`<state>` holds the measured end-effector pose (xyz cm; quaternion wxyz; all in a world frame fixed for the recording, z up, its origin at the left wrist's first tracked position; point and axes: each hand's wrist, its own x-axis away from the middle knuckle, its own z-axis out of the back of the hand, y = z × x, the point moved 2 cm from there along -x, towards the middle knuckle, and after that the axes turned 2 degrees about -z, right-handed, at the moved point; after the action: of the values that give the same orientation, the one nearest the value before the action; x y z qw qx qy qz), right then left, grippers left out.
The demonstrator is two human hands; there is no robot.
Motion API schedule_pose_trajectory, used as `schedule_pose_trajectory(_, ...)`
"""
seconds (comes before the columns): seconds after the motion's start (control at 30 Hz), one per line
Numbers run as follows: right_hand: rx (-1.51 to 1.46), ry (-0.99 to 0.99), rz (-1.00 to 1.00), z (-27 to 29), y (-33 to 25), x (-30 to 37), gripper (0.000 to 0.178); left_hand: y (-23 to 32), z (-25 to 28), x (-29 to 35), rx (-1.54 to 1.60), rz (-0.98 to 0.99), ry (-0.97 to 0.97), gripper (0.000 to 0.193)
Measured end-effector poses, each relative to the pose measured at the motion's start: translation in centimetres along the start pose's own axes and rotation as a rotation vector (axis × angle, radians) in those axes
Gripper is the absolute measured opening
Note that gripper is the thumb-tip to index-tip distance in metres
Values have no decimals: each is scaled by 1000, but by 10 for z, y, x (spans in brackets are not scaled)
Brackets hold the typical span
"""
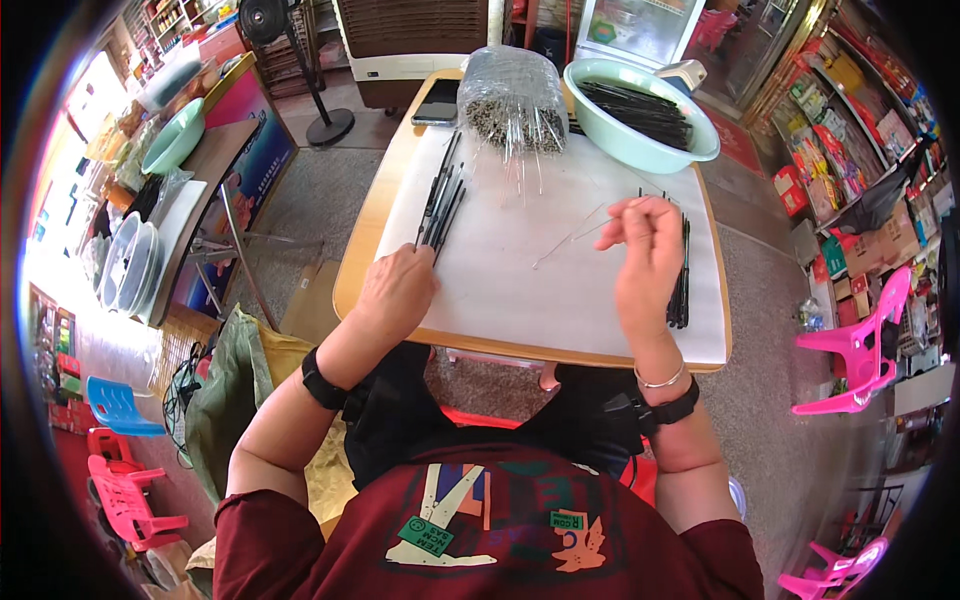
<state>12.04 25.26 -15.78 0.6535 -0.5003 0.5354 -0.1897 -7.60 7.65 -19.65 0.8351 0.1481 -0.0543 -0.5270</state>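
Observation:
My left hand [398,287] lies at the table's left side, fingers curled and pressed at the near ends of a loose row of thin black rods [442,205]. Above the right part of the white tabletop my right hand [645,245] is raised, its fingers closed. A thin metal wire [572,237] seems to run from its fingertips toward the middle of the table; what lies inside the fingers is partly hidden. Another bundle of black rods [683,270] rests beside my right wrist. At the far side, a clear plastic bag [510,85] holds many thin wires, some sticking out toward me.
A pale green basin [640,160] full of black rods stands at the table's far right. A dark phone [437,103] lies far left. Around are a standing fan [330,125], a side table with a green bowl [175,137], pink chairs [862,350] and goods shelves [850,120].

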Motion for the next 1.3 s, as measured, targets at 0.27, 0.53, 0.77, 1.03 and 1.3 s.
schedule_pose_trajectory(0.27, -183, 75, -152, 17, 17, 4, 7, 18, -2, -2, 117, -114, 15, 24)
schedule_pose_trajectory(0.53, 178, -116, -430, 11, 60, 19, 8, 12, -11, -11, 117, -3, 7, 25)
schedule_pose_trajectory(0.77, -36, -131, -526, 9, 62, 19, 6, 14, -3, -2, 42, 7, -20, 19)
schedule_pose_trajectory(1.03, -84, -145, -530, 4, 50, 22, 7, 4, 15, 0, 586, 126, -236, 15)
schedule_pose_trajectory(1.3, -423, -30, -564, -25, 59, -2, 9, 38, -24, -52, 1408, -84, -330, 20)
